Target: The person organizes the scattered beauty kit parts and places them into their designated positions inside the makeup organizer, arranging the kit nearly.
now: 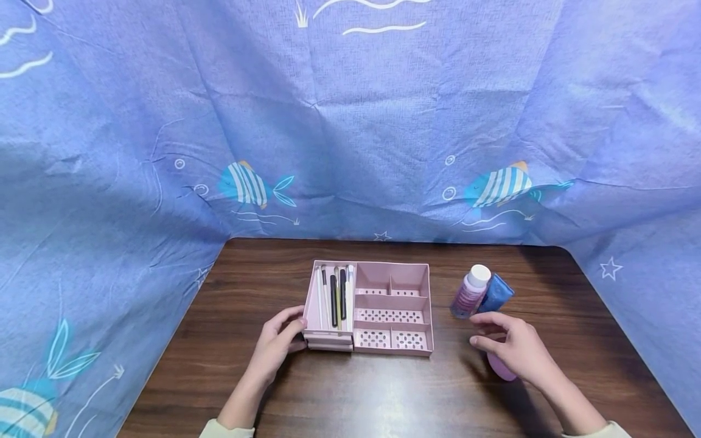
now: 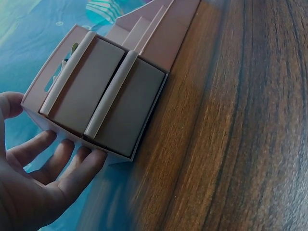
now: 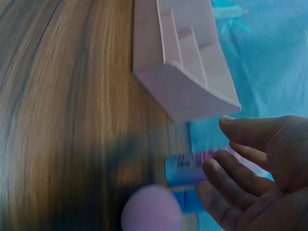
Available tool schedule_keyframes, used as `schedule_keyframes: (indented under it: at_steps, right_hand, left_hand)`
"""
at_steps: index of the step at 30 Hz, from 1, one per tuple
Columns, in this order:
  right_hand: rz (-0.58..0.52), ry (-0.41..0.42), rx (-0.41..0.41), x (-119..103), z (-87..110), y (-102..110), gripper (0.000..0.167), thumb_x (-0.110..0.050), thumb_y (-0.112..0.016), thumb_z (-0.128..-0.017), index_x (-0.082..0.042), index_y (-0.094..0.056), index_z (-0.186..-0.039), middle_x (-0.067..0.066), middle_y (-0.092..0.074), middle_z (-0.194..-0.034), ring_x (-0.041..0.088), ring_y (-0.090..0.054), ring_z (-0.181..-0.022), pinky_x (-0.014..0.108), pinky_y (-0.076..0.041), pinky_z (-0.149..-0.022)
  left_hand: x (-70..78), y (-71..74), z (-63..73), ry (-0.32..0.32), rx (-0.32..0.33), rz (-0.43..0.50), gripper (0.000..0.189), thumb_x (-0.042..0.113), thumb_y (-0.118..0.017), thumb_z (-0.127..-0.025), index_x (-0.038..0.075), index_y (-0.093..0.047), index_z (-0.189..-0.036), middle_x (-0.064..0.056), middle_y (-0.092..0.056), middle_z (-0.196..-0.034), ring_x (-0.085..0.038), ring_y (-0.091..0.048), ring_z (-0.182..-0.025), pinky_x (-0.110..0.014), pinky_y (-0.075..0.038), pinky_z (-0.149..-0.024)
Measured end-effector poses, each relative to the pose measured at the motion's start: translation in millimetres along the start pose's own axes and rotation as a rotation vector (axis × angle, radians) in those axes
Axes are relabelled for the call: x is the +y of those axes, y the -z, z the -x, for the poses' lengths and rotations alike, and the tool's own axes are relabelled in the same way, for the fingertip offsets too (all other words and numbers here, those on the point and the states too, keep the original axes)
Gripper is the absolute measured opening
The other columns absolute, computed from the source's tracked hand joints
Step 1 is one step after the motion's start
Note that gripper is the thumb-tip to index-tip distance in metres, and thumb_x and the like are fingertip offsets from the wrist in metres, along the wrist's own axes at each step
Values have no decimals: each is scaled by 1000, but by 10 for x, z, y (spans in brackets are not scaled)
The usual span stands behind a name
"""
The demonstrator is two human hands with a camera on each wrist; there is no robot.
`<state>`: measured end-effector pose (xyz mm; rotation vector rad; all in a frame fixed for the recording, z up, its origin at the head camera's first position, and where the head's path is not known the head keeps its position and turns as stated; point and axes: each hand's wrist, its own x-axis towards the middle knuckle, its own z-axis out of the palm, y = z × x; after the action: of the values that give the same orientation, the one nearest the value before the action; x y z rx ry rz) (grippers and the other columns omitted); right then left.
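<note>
Left hand (image 2: 36, 195) grips organizer (image 1: 391, 351) — wrist view: drawer fronts (image 2: 134, 108); head view: sticks (image 1: 333, 301).

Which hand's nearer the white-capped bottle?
Right. The right hand is just on the near side of the bottle; the left hand is at the left side of the pink organizer, across it from the bottle.

No text, brand or number can be read. Printed marks are carried on the side of the white-capped bottle (image 1: 468, 297); in the head view they are too small to be made out, and in the right wrist view the dark lettering is blurred beyond reading.
</note>
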<state>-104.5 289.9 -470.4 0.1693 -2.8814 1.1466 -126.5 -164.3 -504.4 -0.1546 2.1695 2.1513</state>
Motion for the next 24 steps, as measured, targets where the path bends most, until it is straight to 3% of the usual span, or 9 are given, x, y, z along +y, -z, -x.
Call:
schedule_keyframes:
  at_steps: [10,17,24]
  right_hand:
    - [80,-45,5,352,53,162,36,-23,-87,-83,-10,-74,-114,7,-78,-100,3,-71,-80,21,-57,-70]
    - [200,-88,-16,603,91,225,34,-25,-86,-82,-11,-75,-110,-3,-77,-88,5,-69,-81,28,-50,-70]
    - [196,-125,-56,738,80,217,33,-28,-86,-81,-11,-76,-107,-1,-77,-91,5,-69,-80,26,-49,-69]
  left_hand:
    - [-10,5,-9,4,0,0,37,10,-61,-98,1,-63,-134,-22,-63,-123,-19,-65,-100,-43,-64,-79]
    - [-28,-2,-13,-5,1,0,36,10,-61,-99,0,-63,-133,-22,-64,-121,-17,-66,-99,-45,-64,-78]
    - [-38,-1,-19,-8,-2,2,35,10,-61,-99,0,-63,-133,-22,-64,-121,-17,-66,-99,-45,-64,-78]
